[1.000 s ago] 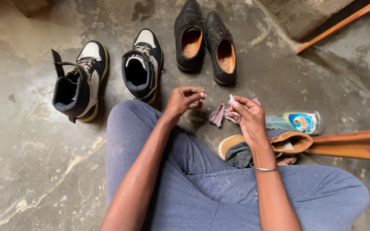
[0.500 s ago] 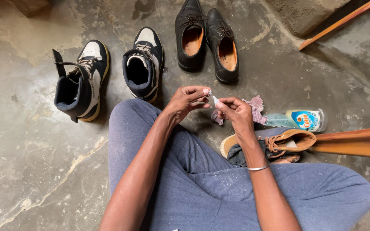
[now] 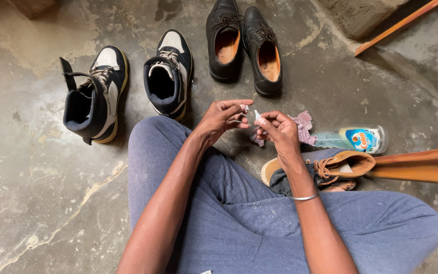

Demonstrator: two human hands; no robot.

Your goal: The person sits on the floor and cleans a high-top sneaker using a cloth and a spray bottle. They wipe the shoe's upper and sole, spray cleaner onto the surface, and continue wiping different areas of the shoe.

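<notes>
My hands have closed together since a second ago | left hand (image 3: 222,118) and right hand (image 3: 277,131) pinch white scraps (image 3: 256,115) | pink rag (image 3: 300,127) beneath, bottle (image 3: 356,138) beside.

We see a stained, cracked concrete floor (image 3: 36,203). On it stand two navy-and-white high-top sneakers (image 3: 93,94) side by side, and beyond them a pair of black leather shoes (image 3: 243,43) — toes pointing away. Nearer, a crumpled pink rag (image 3: 302,127) lies just beside a plastic bottle (image 3: 353,139) on its side — and a tan lace-up shoe (image 3: 330,167) rests close to both.
</notes>
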